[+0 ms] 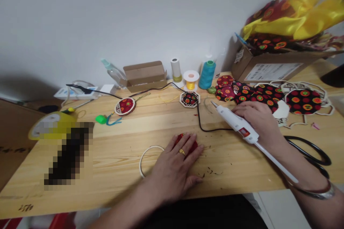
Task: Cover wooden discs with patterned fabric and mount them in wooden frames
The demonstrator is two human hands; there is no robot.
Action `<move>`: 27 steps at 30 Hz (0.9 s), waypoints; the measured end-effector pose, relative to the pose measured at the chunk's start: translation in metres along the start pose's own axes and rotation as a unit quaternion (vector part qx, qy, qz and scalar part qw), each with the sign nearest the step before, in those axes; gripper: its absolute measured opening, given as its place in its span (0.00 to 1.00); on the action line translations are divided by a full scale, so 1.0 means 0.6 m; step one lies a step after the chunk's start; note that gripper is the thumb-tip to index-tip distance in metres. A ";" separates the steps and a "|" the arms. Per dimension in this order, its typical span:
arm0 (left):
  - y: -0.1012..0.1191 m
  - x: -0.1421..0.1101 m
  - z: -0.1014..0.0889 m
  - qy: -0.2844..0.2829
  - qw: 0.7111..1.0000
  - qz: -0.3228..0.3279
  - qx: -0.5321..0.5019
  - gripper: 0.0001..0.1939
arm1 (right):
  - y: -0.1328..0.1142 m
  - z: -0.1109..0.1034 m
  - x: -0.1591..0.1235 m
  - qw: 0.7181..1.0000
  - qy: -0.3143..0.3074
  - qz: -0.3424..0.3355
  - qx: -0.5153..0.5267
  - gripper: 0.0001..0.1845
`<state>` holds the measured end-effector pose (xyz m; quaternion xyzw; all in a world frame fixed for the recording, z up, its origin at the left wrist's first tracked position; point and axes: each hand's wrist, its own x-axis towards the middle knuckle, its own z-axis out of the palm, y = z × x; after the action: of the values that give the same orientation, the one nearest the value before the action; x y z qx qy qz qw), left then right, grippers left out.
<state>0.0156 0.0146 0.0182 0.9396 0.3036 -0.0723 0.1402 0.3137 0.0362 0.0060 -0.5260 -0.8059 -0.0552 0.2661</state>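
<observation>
My left hand (179,161) lies flat with fingers spread over a dark red patterned fabric piece (194,147), which is mostly hidden beneath it. Just left of that hand, a thin pale ring (141,157) rests on the wooden table (113,179), partly covered by the hand. My right hand (258,123) is wrapped round a white hot glue gun (232,121). Its nozzle points up and left, and a clear glue stick (276,164) sticks out of its back end. The black cord (200,118) runs from the gun across the table.
Behind stand a teal thread cone (208,75), a yellow thread spool (191,80) and a small open carton (145,75). Patterned fabric pieces (258,93) lie at right before a cardboard box (268,66). An octagonal ornament (189,99) and a round one (125,106) lie mid-table; scissors (309,150) sit at right.
</observation>
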 end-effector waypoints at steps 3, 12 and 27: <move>-0.002 0.002 -0.001 -0.008 1.000 0.004 -0.012 0.38 | -0.002 -0.001 0.001 1.000 -0.006 -0.005 -0.004 0.08; -0.009 -0.025 -0.017 0.042 0.999 -0.008 -0.019 0.43 | -0.006 -0.006 0.002 1.000 -0.008 -0.015 -0.006 0.07; -0.082 -0.144 0.026 0.179 0.956 -0.233 0.019 0.36 | -0.008 -0.003 0.001 1.000 -0.019 -0.005 -0.006 0.06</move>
<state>-0.0838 0.0001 0.0115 0.8430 0.5326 0.0610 0.0444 0.3099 0.0339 0.0089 -0.5245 -0.8129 -0.0515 0.2477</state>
